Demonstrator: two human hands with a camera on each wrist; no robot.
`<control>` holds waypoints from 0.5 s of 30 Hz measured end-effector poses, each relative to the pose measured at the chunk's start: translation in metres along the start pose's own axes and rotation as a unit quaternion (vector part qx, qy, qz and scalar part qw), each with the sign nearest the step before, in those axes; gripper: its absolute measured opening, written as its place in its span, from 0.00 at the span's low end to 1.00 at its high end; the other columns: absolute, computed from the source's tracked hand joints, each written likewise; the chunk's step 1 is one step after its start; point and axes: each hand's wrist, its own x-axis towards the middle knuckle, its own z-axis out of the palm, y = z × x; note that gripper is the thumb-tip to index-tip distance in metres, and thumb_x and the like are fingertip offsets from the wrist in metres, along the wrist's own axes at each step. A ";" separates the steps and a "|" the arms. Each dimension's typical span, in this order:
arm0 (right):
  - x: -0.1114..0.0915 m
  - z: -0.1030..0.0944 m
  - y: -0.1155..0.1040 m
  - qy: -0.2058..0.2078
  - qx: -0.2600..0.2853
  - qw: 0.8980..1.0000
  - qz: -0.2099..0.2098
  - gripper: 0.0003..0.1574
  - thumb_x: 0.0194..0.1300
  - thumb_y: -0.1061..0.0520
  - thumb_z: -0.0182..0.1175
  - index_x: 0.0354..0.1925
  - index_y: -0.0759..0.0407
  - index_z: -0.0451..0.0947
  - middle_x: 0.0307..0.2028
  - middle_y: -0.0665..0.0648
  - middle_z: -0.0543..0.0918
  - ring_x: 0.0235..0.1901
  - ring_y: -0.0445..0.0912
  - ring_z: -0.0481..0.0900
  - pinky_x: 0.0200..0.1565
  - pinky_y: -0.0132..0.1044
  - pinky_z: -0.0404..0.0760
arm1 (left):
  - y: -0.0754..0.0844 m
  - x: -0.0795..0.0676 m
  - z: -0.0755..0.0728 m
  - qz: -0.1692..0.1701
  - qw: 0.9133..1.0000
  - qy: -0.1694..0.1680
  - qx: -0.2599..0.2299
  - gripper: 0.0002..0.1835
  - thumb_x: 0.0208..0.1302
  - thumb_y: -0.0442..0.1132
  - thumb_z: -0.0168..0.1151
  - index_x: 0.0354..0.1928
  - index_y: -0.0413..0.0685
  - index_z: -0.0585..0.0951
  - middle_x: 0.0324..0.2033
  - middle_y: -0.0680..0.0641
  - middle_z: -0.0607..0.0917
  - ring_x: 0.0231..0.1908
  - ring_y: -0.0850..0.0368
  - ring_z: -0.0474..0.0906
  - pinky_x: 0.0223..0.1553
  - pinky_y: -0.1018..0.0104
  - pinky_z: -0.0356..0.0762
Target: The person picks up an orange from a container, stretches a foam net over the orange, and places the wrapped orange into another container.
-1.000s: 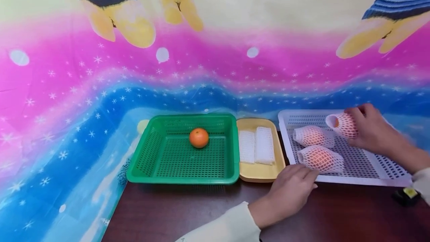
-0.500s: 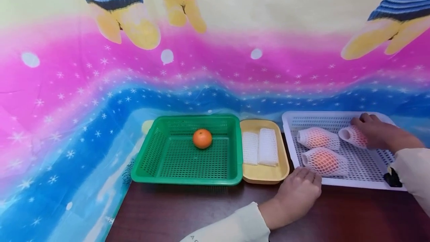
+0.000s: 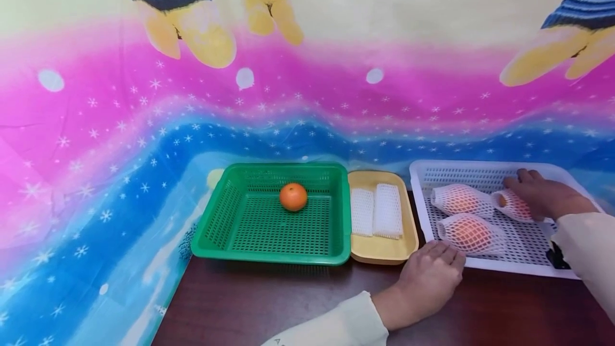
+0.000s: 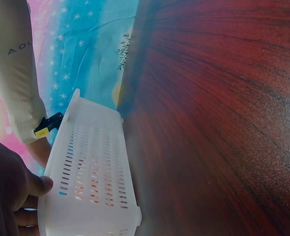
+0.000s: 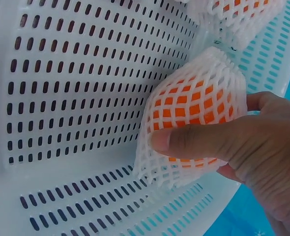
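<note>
Inside the white basket, my right hand grips an orange in a white foam net. The right wrist view shows the thumb across the net and the other fingers mostly hidden behind the fruit. To its left lie two more netted oranges, one at the back and one in front. My left hand holds the basket's front left corner. In the left wrist view its thumb hooks over the rim, with the fingers on the other side.
A green basket with one bare orange stands at the left. Between the baskets sits a yellow tray bearing flat white foam nets. A patterned cloth hangs behind the dark wooden table.
The right hand has lowered the netted orange from above the white basket into its back right part, beside the other two. The left hand stays at the corner; the view has shifted slightly.
</note>
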 end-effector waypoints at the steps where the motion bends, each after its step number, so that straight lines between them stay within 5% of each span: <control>1: 0.000 0.001 0.000 0.002 -0.005 1.000 -0.001 0.56 0.22 0.70 0.85 0.52 0.64 0.67 0.46 0.76 0.69 0.46 0.69 0.70 0.40 0.66 0.81 | 0.000 0.000 -0.001 0.001 1.000 -0.005 -0.001 0.14 0.72 0.56 0.58 0.54 0.68 0.84 0.51 0.66 0.86 0.55 0.69 0.81 0.62 0.75 0.74; 15: 0.000 0.008 0.004 0.009 -0.035 0.999 -0.002 0.58 0.19 0.67 0.87 0.52 0.64 0.69 0.46 0.73 0.69 0.48 0.68 0.70 0.44 0.66 0.80 | 0.003 -0.001 0.002 0.000 1.000 -0.002 -0.003 0.14 0.74 0.52 0.56 0.55 0.67 0.84 0.53 0.65 0.86 0.56 0.69 0.81 0.63 0.73 0.74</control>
